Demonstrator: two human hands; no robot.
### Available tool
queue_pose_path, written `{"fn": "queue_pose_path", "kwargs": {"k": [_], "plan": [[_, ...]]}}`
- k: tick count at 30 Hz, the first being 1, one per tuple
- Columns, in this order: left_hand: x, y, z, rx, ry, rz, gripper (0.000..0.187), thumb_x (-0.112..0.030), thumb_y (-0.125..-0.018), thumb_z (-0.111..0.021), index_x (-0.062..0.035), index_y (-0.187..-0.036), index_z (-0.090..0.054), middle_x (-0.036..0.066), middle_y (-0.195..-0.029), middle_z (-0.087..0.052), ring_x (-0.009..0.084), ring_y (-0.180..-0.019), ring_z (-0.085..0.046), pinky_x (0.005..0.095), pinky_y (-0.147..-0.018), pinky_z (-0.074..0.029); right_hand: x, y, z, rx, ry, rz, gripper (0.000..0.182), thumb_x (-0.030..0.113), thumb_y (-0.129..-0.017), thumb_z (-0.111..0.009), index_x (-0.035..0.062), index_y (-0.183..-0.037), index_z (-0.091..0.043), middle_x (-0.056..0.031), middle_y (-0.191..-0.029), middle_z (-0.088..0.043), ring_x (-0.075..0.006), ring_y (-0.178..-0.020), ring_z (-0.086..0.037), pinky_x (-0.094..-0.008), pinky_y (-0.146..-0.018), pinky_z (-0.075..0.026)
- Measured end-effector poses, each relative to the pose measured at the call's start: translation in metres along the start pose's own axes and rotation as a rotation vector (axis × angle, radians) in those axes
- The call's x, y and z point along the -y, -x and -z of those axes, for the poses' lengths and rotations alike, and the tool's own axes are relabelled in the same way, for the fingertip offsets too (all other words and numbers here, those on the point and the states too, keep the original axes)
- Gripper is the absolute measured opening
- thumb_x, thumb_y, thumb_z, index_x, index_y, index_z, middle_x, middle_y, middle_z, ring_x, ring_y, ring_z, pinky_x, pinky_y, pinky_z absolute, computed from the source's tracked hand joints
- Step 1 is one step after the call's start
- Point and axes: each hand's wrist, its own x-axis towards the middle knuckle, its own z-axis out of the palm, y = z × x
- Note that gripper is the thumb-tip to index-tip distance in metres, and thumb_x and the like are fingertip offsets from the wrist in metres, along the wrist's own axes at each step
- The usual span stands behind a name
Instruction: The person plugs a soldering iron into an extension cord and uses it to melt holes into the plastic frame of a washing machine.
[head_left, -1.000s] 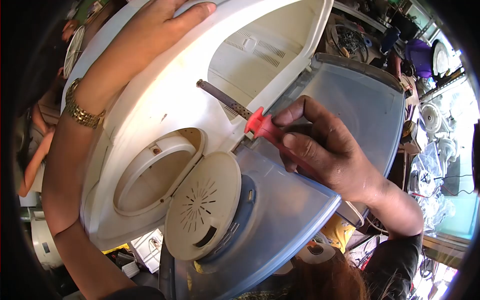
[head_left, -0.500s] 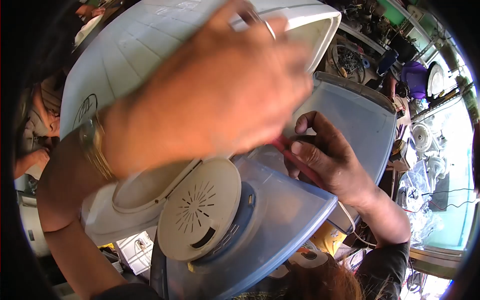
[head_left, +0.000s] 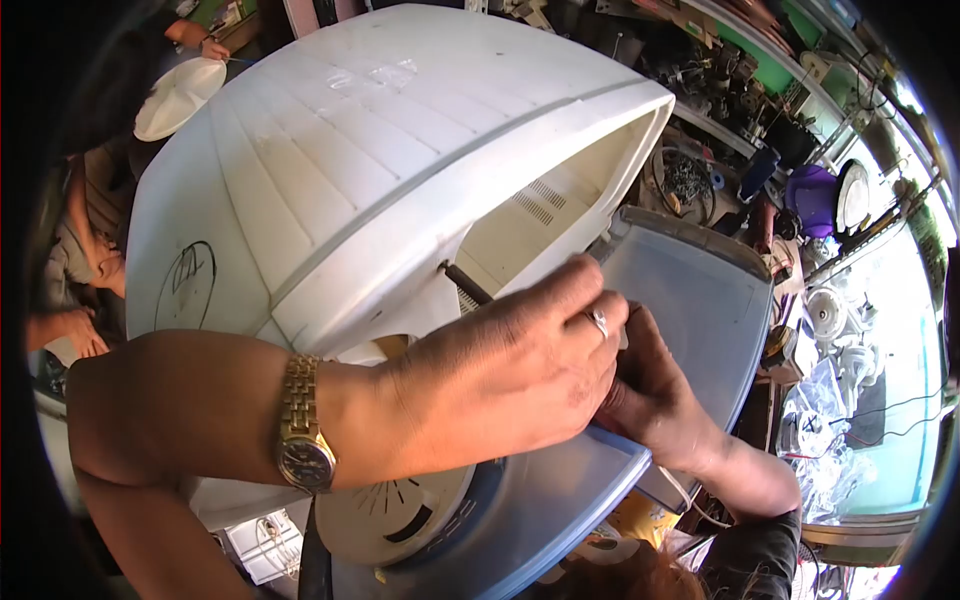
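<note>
My left hand, with a gold watch at the wrist and a ring, reaches across the opening of a large white plastic shell. Its fingers are curled and meet my right hand, which is also closed. What the two hold between them is hidden. From a hole in the shell's edge a dark coil spring runs down behind my left hand. Below the hands lies a translucent bluish plastic lid. Partly covered by my left wrist is a cream round cover with radiating slots.
Behind my right hand stands another translucent bluish panel. At the left, another person's hand is by a white round part. Shelves with metal parts, a purple container and plastic bags fill the right side.
My left hand has come down from a blurred, raised sweep to meet my right hand. The red stick-like thing in my right hand is now hidden, and the spring has come into view.
</note>
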Motion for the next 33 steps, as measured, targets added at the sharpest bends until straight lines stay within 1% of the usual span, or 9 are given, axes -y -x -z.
{"fn": "queue_pose_path", "kwargs": {"k": [4, 7, 8, 11, 12, 16, 19, 26, 33], "plan": [[0.003, 0.0, -0.002, 0.006, 0.007, 0.016, 0.017, -0.028, -0.079, -0.057, -0.0128, -0.081, -0.066, -0.003, -0.084, -0.057, 0.0161, -0.095, -0.048, 0.0352, -0.08, -0.039, 0.001, -0.003, 0.0, -0.022, -0.028, 0.029, 0.051, -0.002, -0.093, -0.055, 0.0064, -0.131, -0.023, -0.0109, -0.105, -0.056, -0.0126, -0.094, -0.057, -0.0265, -0.078, -0.05], [0.003, -0.002, 0.003, 0.02, -0.038, 0.001, 0.018, -0.029, -0.079, -0.057, -0.0131, -0.079, -0.065, -0.003, -0.084, -0.055, 0.0156, -0.092, -0.046, 0.0326, -0.075, -0.037, 0.007, 0.003, 0.013, 0.016, 0.223, 0.04, 0.054, -0.005, -0.09, -0.058, 0.0066, -0.131, -0.025, -0.0107, -0.107, -0.054, -0.0123, -0.095, -0.057, -0.0255, -0.077, -0.05], [0.003, -0.002, 0.001, -0.001, -0.038, 0.013, 0.017, -0.029, -0.078, -0.057, -0.0131, -0.079, -0.065, -0.003, -0.084, -0.054, 0.0156, -0.092, -0.046, 0.0323, -0.074, -0.037, 0.013, 0.007, 0.009, -0.015, 0.153, 0.033, 0.049, -0.005, -0.087, -0.06, 0.0035, -0.127, -0.032, -0.0093, -0.104, -0.055, -0.0106, -0.089, -0.057, -0.0236, -0.074, -0.049], [0.005, -0.001, 0.002, 0.014, -0.034, 0.019, 0.017, -0.029, -0.078, -0.056, -0.0131, -0.08, -0.063, -0.002, -0.084, -0.051, 0.0156, -0.091, -0.045, 0.0306, -0.072, -0.036, 0.014, 0.023, 0.029, 0.092, 0.267, 0.037, 0.04, -0.005, -0.087, -0.061, 0.0006, -0.121, -0.038, -0.008, -0.099, -0.057, -0.0082, -0.084, -0.057, -0.022, -0.072, -0.048], [0.007, -0.001, 0.003, 0.039, -0.047, -0.01, 0.017, -0.029, -0.078, -0.056, -0.0131, -0.08, -0.063, -0.002, -0.084, -0.051, 0.0156, -0.09, -0.045, 0.0303, -0.071, -0.036, 0.014, 0.029, 0.026, 0.003, 0.151, 0.033, 0.029, -0.004, -0.087, -0.063, -0.002, -0.112, -0.048, -0.007, -0.095, -0.06, -0.0058, -0.08, -0.057, -0.0216, -0.07, -0.047], [0.006, -0.002, 0.003, 0.016, -0.031, 0.031, 0.017, -0.03, -0.08, -0.055, -0.0134, -0.079, -0.061, -0.001, -0.085, -0.049, 0.0156, -0.092, -0.046, 0.0295, -0.072, -0.036, 0.014, 0.037, 0.021, -0.081, 0.263, 0.01, 0.017, -0.002, -0.085, -0.068, -0.0046, -0.099, -0.059, -0.0065, -0.093, -0.062, -0.0062, -0.084, -0.058, -0.0218, -0.074, -0.047], [0.008, -0.003, 0.002, -0.002, -0.031, 0.044, 0.019, -0.031, -0.082, -0.054, -0.0137, -0.082, -0.062, -0.001, -0.089, -0.05, 0.0164, -0.095, -0.047, 0.0311, -0.073, -0.037, 0.009, 0.032, 0.023, -0.062, 0.19, 0.105, 0.016, -0.003, -0.086, -0.068, -0.0051, -0.099, -0.059, -0.0066, -0.092, -0.062, -0.0081, -0.086, -0.06, -0.0223, -0.076, -0.047], [0.013, -0.004, -0.003, 0.048, -0.017, -0.084, 0.025, -0.034, -0.086, -0.051, -0.0176, -0.093, -0.068, 0.0, -0.105, -0.054, 0.0192, -0.106, -0.047, 0.038, -0.08, -0.038, 0.011, 0.027, 0.02, -0.056, 0.151, 0.098, 0.012, -0.006, -0.088, -0.063, -0.0058, -0.098, -0.058, -0.0086, -0.095, -0.065, -0.0118, -0.094, -0.063, -0.0253, -0.085, -0.05], [0.011, -0.007, -0.003, 0.144, 0.048, -0.14, 0.025, -0.035, -0.085, -0.051, -0.0164, -0.085, -0.068, 0.001, -0.104, -0.054, 0.0205, -0.11, -0.047, 0.0376, -0.082, -0.037, -0.002, 0.028, 0.025, -0.045, 0.143, 0.053, 0.012, -0.004, -0.088, -0.064, -0.0049, -0.099, -0.058, -0.0101, -0.098, -0.067, -0.0123, -0.092, -0.064, -0.0259, -0.081, -0.053]]}}
